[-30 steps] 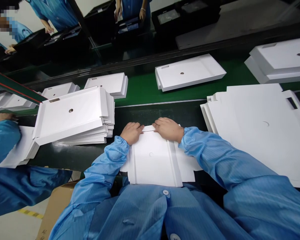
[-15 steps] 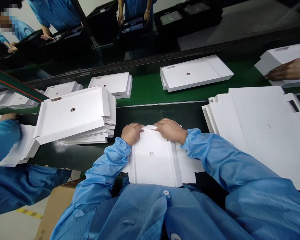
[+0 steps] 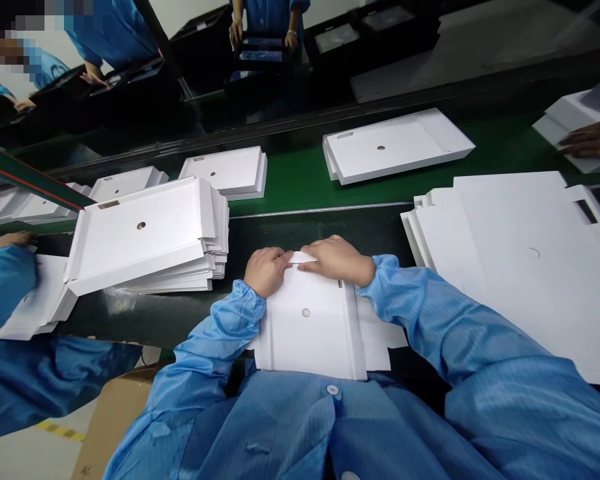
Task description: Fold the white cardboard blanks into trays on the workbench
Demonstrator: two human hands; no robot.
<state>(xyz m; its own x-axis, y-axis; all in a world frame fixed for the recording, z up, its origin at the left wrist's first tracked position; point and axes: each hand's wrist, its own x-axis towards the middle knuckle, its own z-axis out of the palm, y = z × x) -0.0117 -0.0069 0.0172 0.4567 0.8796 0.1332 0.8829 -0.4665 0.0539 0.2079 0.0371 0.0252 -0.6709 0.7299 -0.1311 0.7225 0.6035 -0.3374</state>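
- Both hands are closed on the white card piece: the left hand and the right hand pinch its far flap, fingertips near each other.
- That piece lies in front of the wearer, its near edge against the blue jacket, with more white card jutting out at its right.
- Uneven pressure from the two hands could crease the flap crookedly, I'd judge.
- The card could buckle if it is pushed hard against the jacket, or slide if the layers under it shift.
- To the left, the stack of folded trays sits unevenly; a knock from the left elbow might topple it.
- To the right, flat white blanks lie close to the right sleeve, which could drag them askew.
- Beyond the dark bench, white trays rest on the green belt.
- Another person's hand touches card at the far right.
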